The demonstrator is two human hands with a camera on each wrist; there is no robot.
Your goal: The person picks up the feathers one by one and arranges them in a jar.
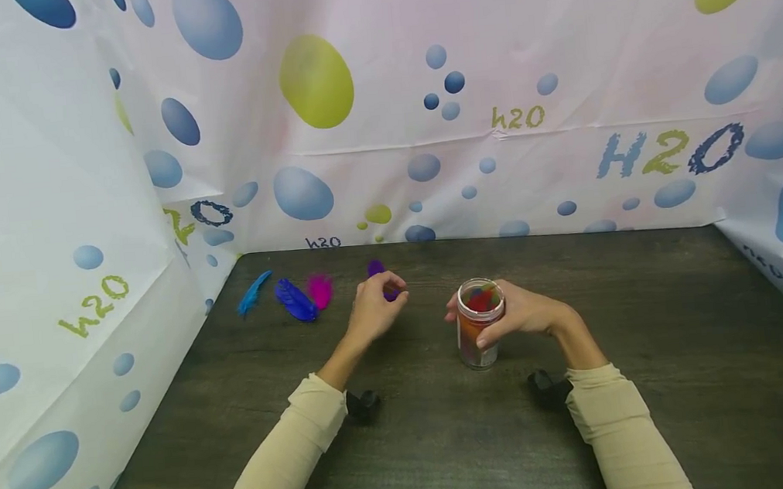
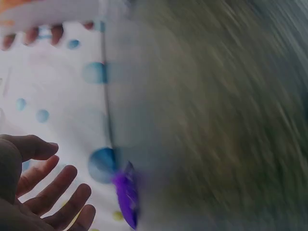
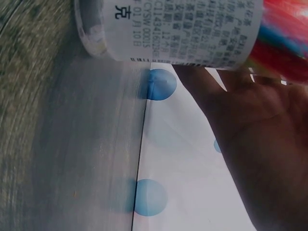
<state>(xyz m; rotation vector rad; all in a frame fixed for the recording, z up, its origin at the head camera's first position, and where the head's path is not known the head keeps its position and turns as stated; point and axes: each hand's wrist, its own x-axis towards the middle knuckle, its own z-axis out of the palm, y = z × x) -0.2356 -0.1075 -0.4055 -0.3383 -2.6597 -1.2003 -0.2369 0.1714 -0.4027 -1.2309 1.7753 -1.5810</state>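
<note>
The left hand (image 1: 376, 306) is beside a purple feather (image 2: 127, 198) on the table (image 1: 424, 459), its fingers loosely bent and apart from it. The right hand (image 1: 528, 310) has its fingers wrapped around an upright glass jar (image 1: 474, 355) with red feathers (image 1: 482, 300) inside. The step in hand appears to be picking up the purple feather; the next move probably calls for a light thumb-and-finger pinch, the jar held steady.

Downward head and close wrist views share tabletop (image 1: 449, 426).
</note>
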